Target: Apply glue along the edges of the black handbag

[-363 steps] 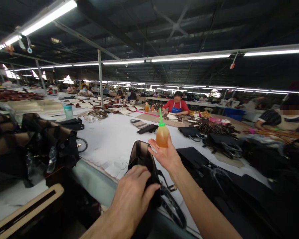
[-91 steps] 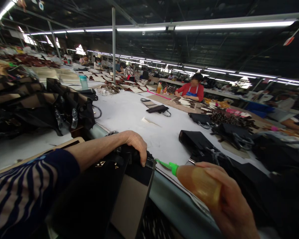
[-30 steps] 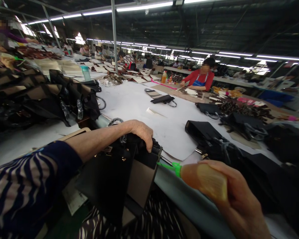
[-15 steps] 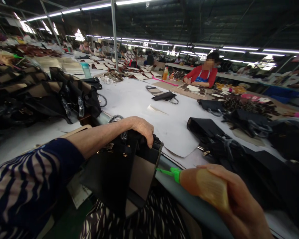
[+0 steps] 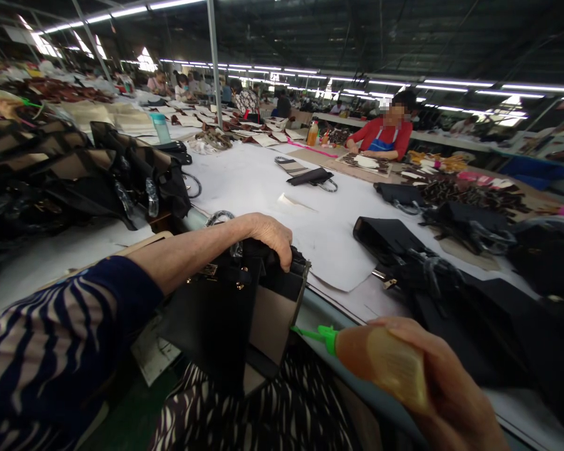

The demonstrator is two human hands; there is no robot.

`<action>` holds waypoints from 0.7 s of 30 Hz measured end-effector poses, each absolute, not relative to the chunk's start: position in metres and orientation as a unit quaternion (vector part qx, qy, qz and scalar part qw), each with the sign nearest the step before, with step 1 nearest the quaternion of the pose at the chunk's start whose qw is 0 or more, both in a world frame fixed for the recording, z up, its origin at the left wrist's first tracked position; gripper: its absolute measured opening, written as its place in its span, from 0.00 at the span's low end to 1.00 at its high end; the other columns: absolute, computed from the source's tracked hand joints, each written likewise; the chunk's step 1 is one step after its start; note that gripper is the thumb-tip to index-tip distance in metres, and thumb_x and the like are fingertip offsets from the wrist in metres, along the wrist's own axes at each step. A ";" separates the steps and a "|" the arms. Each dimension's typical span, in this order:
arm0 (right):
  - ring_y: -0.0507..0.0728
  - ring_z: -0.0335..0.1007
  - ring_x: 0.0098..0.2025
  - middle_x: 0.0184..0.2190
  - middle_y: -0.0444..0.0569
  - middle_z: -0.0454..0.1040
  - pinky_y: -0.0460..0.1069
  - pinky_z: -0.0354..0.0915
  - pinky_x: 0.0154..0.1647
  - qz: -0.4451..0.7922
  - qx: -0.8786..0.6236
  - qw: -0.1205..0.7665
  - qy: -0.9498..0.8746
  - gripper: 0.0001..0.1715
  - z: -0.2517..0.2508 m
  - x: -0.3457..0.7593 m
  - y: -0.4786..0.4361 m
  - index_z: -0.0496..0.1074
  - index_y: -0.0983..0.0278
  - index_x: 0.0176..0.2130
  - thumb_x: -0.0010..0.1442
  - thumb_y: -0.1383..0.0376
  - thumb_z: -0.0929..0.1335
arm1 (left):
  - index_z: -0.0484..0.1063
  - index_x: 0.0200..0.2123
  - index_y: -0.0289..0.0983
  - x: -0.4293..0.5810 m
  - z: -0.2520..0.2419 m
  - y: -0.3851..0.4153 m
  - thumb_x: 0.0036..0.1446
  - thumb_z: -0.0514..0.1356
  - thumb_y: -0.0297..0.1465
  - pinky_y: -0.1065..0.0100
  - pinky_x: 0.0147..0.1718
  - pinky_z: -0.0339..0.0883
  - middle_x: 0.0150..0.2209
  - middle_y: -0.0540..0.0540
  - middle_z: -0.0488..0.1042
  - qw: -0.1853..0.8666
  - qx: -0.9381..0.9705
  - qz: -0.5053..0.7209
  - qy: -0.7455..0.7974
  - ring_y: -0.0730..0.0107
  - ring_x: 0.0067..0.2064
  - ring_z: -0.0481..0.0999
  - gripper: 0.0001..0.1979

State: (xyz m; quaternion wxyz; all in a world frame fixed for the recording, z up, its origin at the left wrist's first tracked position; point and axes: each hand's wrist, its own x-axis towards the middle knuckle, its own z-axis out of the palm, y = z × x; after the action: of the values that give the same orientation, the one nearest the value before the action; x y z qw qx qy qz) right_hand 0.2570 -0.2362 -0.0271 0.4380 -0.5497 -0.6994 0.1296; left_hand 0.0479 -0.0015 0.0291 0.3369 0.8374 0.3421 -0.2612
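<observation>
My left hand point(image 5: 272, 237) is closed over the top edge of a black and beige handbag point(image 5: 216, 326), which hangs tilted above my lap at the table's front edge. Its fingers are partly hidden inside the bag's top. A looped handle in clear wrap and gold-coloured fittings show on the bag. In my right hand point(image 5: 444, 369) is a squeeze bottle point(image 5: 380, 360) of amber liquid, most likely glue, lying nearly level. The bottle's green nozzle point(image 5: 313, 335) points left, its tip at the bag's right side edge; whether it touches I cannot tell.
Black bags point(image 5: 432, 275) lie along the right of the white-covered table point(image 5: 254, 172). More bags are heaped at the left point(image 5: 75, 169). Farther back are a teal-lidded cup point(image 5: 160, 128), a flat bag piece point(image 5: 305, 172) and a person in red point(image 5: 385, 138) working.
The bottle's nozzle tip has moved slightly down along the bag's side edge, with my right hand lower. My left hand still grips the bag's top. The view has shifted slightly.
</observation>
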 end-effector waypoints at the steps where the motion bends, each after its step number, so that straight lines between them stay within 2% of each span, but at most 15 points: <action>1: 0.60 0.73 0.38 0.42 0.48 0.71 0.48 0.71 0.35 0.147 -0.539 0.440 -0.703 0.18 -0.029 0.258 -0.237 0.64 0.52 0.48 0.57 0.61 0.67 | 0.76 0.31 0.30 0.048 0.029 -0.002 0.38 0.61 0.44 0.65 0.24 0.66 0.27 0.42 0.76 0.338 0.837 -0.261 0.341 0.64 0.24 0.71 0.23; 5: 0.59 0.71 0.41 0.45 0.48 0.69 0.48 0.70 0.39 0.195 -0.516 0.437 -0.711 0.22 -0.035 0.261 -0.239 0.62 0.52 0.51 0.57 0.65 0.66 | 0.76 0.30 0.30 0.048 0.029 -0.002 0.39 0.61 0.45 0.66 0.24 0.65 0.27 0.42 0.75 0.328 0.843 -0.260 0.337 0.66 0.24 0.71 0.22; 11: 0.58 0.70 0.42 0.44 0.48 0.69 0.47 0.68 0.41 0.183 -0.492 0.452 -0.721 0.20 -0.035 0.256 -0.240 0.64 0.55 0.50 0.57 0.65 0.66 | 0.75 0.29 0.30 0.047 0.027 0.003 0.38 0.61 0.46 0.65 0.22 0.65 0.25 0.42 0.74 0.334 0.843 -0.257 0.335 0.65 0.23 0.70 0.23; 16: 0.60 0.71 0.41 0.43 0.50 0.70 0.48 0.69 0.39 0.207 -0.501 0.466 -0.699 0.18 -0.041 0.252 -0.242 0.66 0.53 0.49 0.58 0.61 0.66 | 0.75 0.27 0.31 0.046 0.027 0.004 0.38 0.61 0.47 0.66 0.21 0.63 0.23 0.43 0.73 0.335 0.847 -0.255 0.324 0.66 0.21 0.69 0.23; 21: 0.60 0.70 0.40 0.43 0.50 0.70 0.48 0.68 0.37 0.230 -0.493 0.457 -0.703 0.18 -0.048 0.255 -0.246 0.65 0.52 0.50 0.58 0.63 0.65 | 0.74 0.25 0.31 0.047 0.028 0.003 0.39 0.60 0.46 0.67 0.20 0.61 0.22 0.44 0.72 0.325 0.854 -0.251 0.321 0.67 0.21 0.68 0.21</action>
State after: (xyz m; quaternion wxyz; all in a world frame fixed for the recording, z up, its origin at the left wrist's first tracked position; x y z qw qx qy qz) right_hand 0.2547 -0.2459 -0.0479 0.4573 -0.4934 -0.7034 0.2296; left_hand 0.0468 0.0032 0.0280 0.3248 0.8535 0.3210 -0.2509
